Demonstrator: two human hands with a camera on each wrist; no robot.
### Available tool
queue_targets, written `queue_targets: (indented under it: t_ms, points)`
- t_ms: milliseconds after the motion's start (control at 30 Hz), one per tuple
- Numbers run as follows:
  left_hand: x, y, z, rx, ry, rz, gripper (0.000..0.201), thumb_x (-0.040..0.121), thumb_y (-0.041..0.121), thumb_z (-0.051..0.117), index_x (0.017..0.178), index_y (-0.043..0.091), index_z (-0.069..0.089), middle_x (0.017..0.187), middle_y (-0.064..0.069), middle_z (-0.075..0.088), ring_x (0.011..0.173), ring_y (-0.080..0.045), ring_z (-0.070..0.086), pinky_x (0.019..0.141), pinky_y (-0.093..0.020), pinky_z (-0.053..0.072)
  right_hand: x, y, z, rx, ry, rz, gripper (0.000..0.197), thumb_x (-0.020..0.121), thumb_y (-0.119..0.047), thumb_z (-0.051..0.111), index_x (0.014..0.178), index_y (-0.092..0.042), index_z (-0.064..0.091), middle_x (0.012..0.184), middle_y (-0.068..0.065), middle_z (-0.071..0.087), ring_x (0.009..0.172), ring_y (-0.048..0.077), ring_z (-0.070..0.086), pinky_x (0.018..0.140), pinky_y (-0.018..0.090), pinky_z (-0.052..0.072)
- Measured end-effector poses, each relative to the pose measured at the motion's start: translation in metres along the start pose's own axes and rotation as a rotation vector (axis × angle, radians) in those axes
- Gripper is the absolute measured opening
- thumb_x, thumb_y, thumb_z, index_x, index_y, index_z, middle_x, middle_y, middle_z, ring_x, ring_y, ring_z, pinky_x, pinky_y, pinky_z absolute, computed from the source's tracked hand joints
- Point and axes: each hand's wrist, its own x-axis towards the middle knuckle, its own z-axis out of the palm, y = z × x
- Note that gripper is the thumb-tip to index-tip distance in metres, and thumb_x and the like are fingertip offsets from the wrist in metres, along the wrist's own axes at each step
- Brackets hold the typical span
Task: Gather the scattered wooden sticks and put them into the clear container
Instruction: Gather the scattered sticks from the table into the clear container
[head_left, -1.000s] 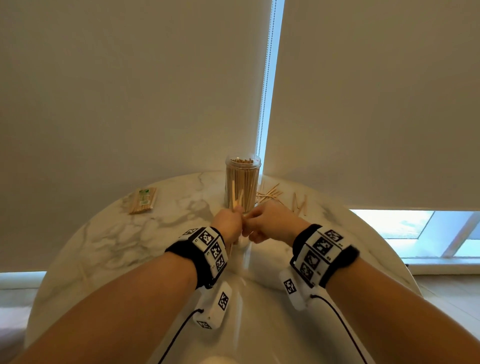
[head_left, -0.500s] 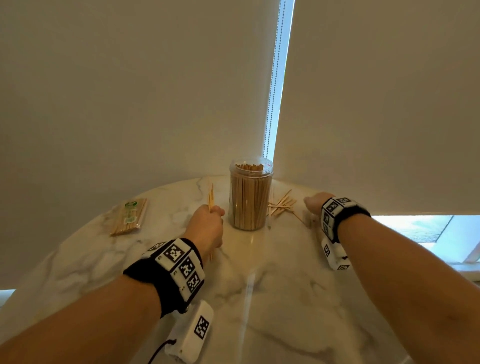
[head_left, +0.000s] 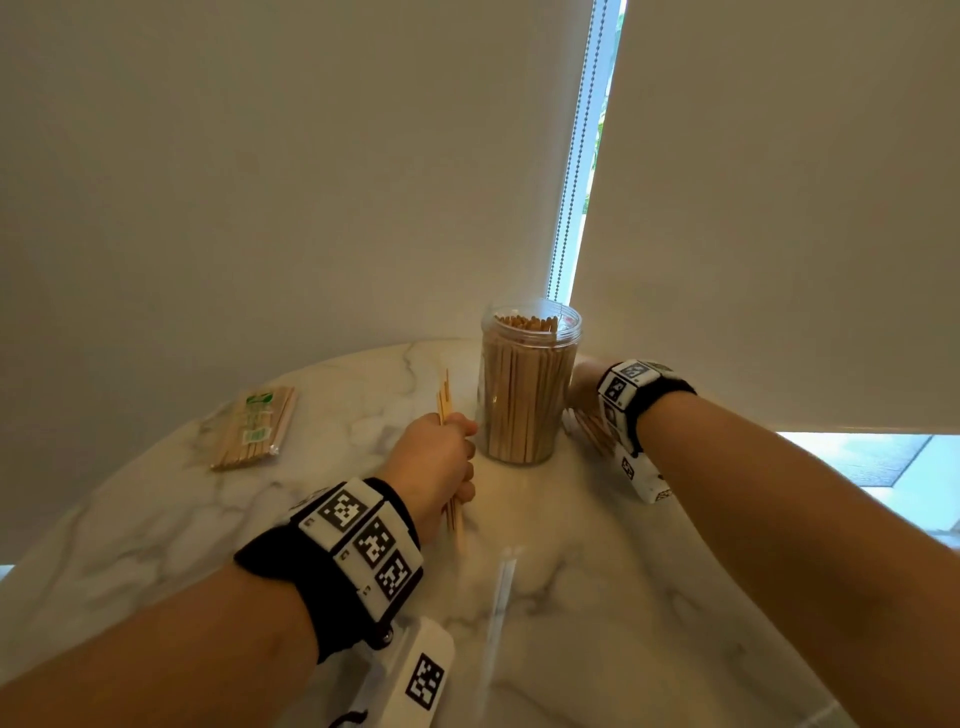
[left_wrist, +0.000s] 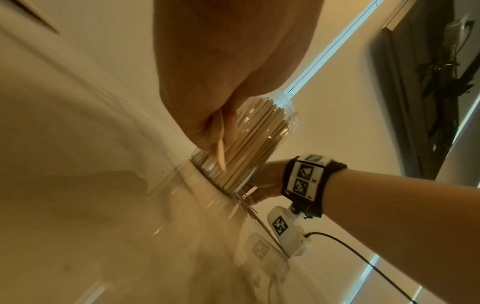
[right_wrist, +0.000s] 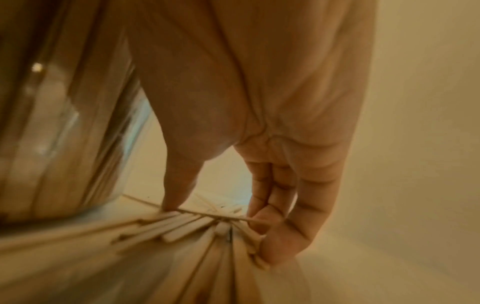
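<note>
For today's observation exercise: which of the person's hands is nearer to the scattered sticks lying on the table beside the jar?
Right. The right hand touches the scattered sticks; the left hand is on the clear container's other side.

A round marble table (head_left: 156, 519) carries a clear container (head_left: 527, 384) of sticks near its far edge, loose sticks (right_wrist: 182, 226) beside it, and a wrapped stick packet (head_left: 254, 426) at far left.

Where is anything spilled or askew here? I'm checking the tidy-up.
Loose wooden sticks lie fanned and crossed on the marble table right of the upright clear container, under the right hand. The left hand grips a few sticks. A wrapped stick packet lies apart, far left.
</note>
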Motion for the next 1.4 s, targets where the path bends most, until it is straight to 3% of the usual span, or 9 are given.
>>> queue_targets:
  t_ms: [67,133,333,467,600,800,933,1067,1400]
  points:
    - [-0.003,0.001,0.000,-0.005,0.001,-0.002,0.023,0.106,0.015,0.033,0.111,0.006,0.054,0.071,-0.002,0.040,0.050,-0.010,0.032,0.039,-0.020,0.029,-0.010,0.005,-0.003,-0.024,0.049,0.010,0.043,0.085,-0.058,0.068,0.093,-0.015,0.065,0.079,-0.001,0.061,0.083,0.020,0.060,0.079,0.033,0.049]
    - [-0.008,0.002,0.000,-0.005,0.003,-0.001,0.023,0.106,0.015,0.033,0.109,0.006,0.054,0.070,-0.002,0.040,0.050,-0.010,0.032,0.038,-0.020,0.029,-0.018,0.010,-0.001,-0.069,0.070,0.004,0.047,0.090,-0.055,0.064,0.102,-0.010,0.068,0.073,-0.003,0.055,0.079,0.018,0.057,0.073,0.031,0.044]
    - [-0.013,-0.001,0.005,0.036,-0.022,0.021,0.022,0.105,0.017,0.035,0.100,0.009,0.055,0.069,-0.002,0.041,0.049,-0.010,0.032,0.041,-0.022,0.029,-0.020,0.002,0.007,-0.048,0.095,-0.044,0.051,0.093,-0.058,0.055,0.117,-0.014,0.065,0.112,0.004,0.067,0.100,0.022,0.063,0.084,0.032,0.048]
    - [-0.012,-0.002,0.007,0.063,-0.026,0.026,0.022,0.105,0.017,0.035,0.097,0.009,0.054,0.068,-0.002,0.040,0.048,-0.010,0.031,0.041,-0.021,0.029,-0.008,-0.002,0.015,-0.049,0.140,-0.118,0.029,0.091,-0.029,0.063,0.116,-0.016,0.069,0.113,0.009,0.070,0.101,0.030,0.067,0.089,0.040,0.056]
    - [-0.017,-0.002,0.007,0.079,-0.029,0.031,0.022,0.106,0.016,0.035,0.098,0.009,0.054,0.068,-0.001,0.040,0.049,-0.010,0.031,0.041,-0.021,0.029,-0.035,-0.002,0.014,-0.051,0.127,-0.088,0.025,0.095,-0.020,0.059,0.116,-0.013,0.068,0.109,0.007,0.069,0.097,0.026,0.067,0.083,0.032,0.055]
    - [-0.038,-0.009,0.004,0.104,-0.017,0.004,0.023,0.106,0.017,0.033,0.100,0.008,0.054,0.069,-0.003,0.040,0.049,-0.011,0.031,0.041,-0.022,0.028,-0.090,0.015,0.017,-0.093,0.065,-0.044,0.031,0.098,-0.022,0.059,0.124,-0.005,0.063,0.116,0.011,0.066,0.098,0.026,0.063,0.080,0.029,0.048]
    - [-0.059,-0.016,0.004,0.121,-0.017,-0.020,0.022,0.106,0.016,0.034,0.103,0.006,0.053,0.069,-0.004,0.042,0.049,-0.012,0.032,0.043,-0.024,0.028,-0.133,0.026,0.027,-0.089,0.056,-0.053,0.028,0.097,-0.018,0.057,0.118,-0.003,0.066,0.097,0.009,0.061,0.087,0.025,0.057,0.080,0.030,0.049]
    - [-0.080,-0.022,0.006,0.156,-0.012,-0.023,0.024,0.106,0.019,0.035,0.102,0.005,0.054,0.069,-0.005,0.042,0.051,-0.014,0.033,0.046,-0.025,0.027,-0.185,0.030,0.037,-0.051,0.052,-0.065,0.027,0.098,-0.015,0.053,0.120,-0.003,0.064,0.118,0.012,0.066,0.108,0.027,0.064,0.084,0.029,0.049]
    - [-0.105,-0.042,0.007,0.297,-0.010,-0.056,0.016,0.097,0.016,0.049,0.088,0.003,0.055,0.061,-0.008,0.045,0.047,-0.021,0.038,0.047,-0.025,0.032,-0.266,0.008,0.064,-0.078,-0.002,-0.132,0.031,0.097,-0.028,0.059,0.120,-0.008,0.064,0.120,0.008,0.065,0.107,0.024,0.064,0.085,0.029,0.051]
